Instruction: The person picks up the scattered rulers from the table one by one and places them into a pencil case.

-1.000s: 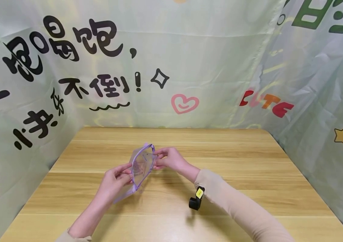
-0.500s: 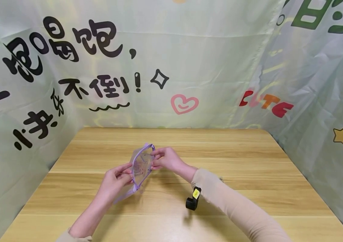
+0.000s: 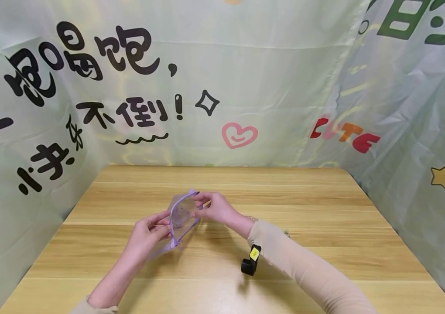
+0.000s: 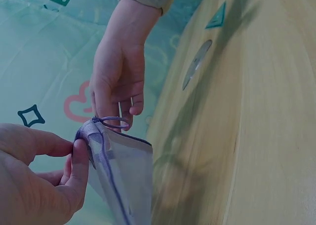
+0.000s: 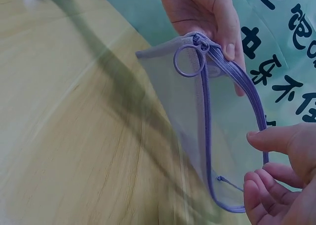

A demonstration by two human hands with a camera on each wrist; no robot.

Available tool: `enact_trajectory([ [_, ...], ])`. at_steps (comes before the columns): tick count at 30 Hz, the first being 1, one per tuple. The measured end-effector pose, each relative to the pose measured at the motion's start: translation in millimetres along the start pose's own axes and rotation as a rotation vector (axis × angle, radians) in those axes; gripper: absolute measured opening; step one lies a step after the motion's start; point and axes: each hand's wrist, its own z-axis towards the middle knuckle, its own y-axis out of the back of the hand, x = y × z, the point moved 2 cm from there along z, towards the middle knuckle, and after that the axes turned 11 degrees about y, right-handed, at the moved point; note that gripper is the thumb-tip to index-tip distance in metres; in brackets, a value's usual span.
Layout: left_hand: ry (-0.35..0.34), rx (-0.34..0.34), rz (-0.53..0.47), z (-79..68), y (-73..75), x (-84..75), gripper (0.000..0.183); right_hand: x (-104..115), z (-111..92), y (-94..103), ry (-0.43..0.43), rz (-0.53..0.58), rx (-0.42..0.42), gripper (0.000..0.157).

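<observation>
A translucent zipper pouch (image 3: pixel 183 213) with purple trim is held tilted above the table, its mouth spread apart. My left hand (image 3: pixel 149 231) pinches the near side of its rim between thumb and fingers, beside the zipper end. From that end hangs a purple pull ring (image 5: pixel 175 62). My right hand (image 3: pixel 216 208) is at the opposite side of the mouth, thumb and fingers bent at the purple edge. In the right wrist view the right thumb (image 5: pixel 269 137) overlaps that zipper edge, with the other fingers curled below it.
In the left wrist view, a clear semicircular protractor (image 4: pixel 197 64) and a teal set square (image 4: pixel 217 18) lie on the wooden table (image 3: pixel 305 187). A black wrist camera (image 3: pixel 250 264) hangs below the right sleeve. Printed cloth (image 3: pixel 285 87) closes off the back and sides.
My right hand's fingers have shifted left along and over the pouch's far edge, and the mouth has changed shape slightly. My left hand keeps its place.
</observation>
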Motion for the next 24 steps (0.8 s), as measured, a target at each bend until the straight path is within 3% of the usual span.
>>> enact_trajectory([
  [24, 0.0, 0.0, -0.015, -0.1, 0.2, 0.8, 0.049, -3, -12, 15.6, -0.013, -0.043, -0.022, 0.052],
])
